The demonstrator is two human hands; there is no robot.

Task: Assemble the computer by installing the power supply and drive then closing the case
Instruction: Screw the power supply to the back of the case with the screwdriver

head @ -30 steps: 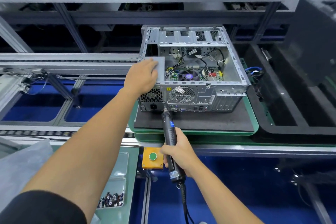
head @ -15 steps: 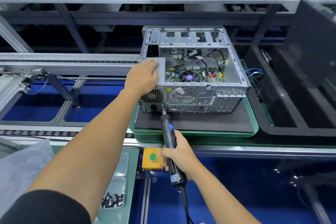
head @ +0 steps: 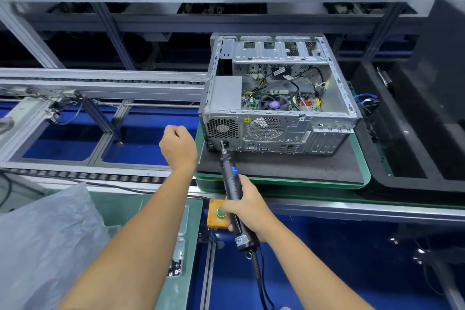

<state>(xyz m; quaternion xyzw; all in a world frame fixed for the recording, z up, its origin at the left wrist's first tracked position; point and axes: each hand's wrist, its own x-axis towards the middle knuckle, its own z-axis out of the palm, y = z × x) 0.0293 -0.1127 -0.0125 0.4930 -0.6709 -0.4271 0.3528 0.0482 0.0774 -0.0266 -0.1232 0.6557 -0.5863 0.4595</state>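
An open grey computer case (head: 334,98) lies on its side on a black mat, rear panel toward me. The grey power supply (head: 226,94) sits in the case's near left corner, above its fan grille (head: 222,128). My right hand (head: 247,205) grips a black electric screwdriver (head: 232,184), its bit against the rear panel just below that grille. My left hand (head: 177,146) hovers left of the case with fingers curled, holding nothing I can see. The motherboard with its CPU fan (head: 274,104) and loose cables shows inside.
The mat rests on a green pallet (head: 362,178) on the conveyor. A yellow box with a green button (head: 214,216) sits under my right hand. A tray of screws (head: 176,265) and a plastic bag (head: 47,241) lie at lower left. Black foam bins (head: 415,133) stand on the right.
My left hand has lifted off the power supply and drawn back down and left, fingers curling. The screwdriver stays at the rear panel.
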